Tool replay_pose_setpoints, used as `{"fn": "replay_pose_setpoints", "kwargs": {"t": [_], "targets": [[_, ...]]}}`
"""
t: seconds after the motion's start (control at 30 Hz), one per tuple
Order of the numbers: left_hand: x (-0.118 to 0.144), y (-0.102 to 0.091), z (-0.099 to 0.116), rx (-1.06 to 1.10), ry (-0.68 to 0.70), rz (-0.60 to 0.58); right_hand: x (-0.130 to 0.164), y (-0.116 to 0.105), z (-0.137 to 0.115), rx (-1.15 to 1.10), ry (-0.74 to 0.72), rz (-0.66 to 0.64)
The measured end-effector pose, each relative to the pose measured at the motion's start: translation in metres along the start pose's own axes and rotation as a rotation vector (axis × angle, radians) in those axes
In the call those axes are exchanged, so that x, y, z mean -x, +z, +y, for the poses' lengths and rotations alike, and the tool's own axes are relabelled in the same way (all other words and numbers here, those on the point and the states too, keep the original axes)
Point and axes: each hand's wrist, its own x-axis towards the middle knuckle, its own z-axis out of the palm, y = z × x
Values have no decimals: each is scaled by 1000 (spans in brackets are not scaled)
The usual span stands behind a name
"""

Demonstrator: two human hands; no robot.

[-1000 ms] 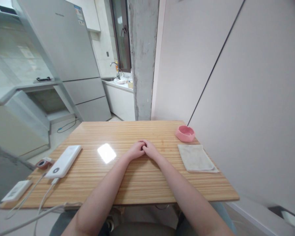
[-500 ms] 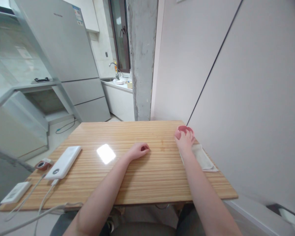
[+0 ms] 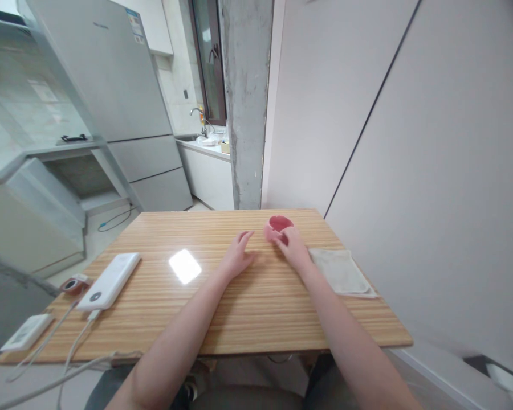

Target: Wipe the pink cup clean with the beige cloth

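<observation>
A pink bowl (image 3: 272, 230) is near the far side of the wooden table (image 3: 256, 319), its dark pink inside facing up. My right hand (image 3: 292, 245) grips the near right part of its rim, thumb and fingers closed on it. To the left of the bowl is my left hand (image 3: 238, 255), holding nothing, with thumb and fingers apart and turned toward the bowl. A small gap separates it from the bowl. Right of my right forearm lies a folded pale grey cloth (image 3: 342, 272).
On the table's left side lie a white power bank (image 3: 111, 282) with a cable plugged in, a reddish-brown roll-like object (image 3: 74, 286) and a small white box (image 3: 28, 333). White cables (image 3: 72, 364) hang over the near left edge. A wall (image 3: 410, 228) runs along the right.
My right hand has brought the bowl leftward from the table's right edge, uncovering more of the cloth. My left hand has opened from a loose curl and reached slightly forward.
</observation>
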Motion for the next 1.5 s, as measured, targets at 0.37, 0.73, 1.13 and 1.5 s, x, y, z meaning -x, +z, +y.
{"fn": "replay_pose_setpoints", "kwargs": {"t": [0.37,0.73,1.13,1.5], "targets": [[-6,-39,-15,-187,60,9,13,16,-27,-145,-182,1],[26,-93,-88,-667,-739,531,10,-14,32,474,483,-19],[26,-90,-86,-638,-857,477,18,-32,54,462,735,-246],[4,-32,23,-93,29,104,9,17,-24,-1082,655,-287]]}}
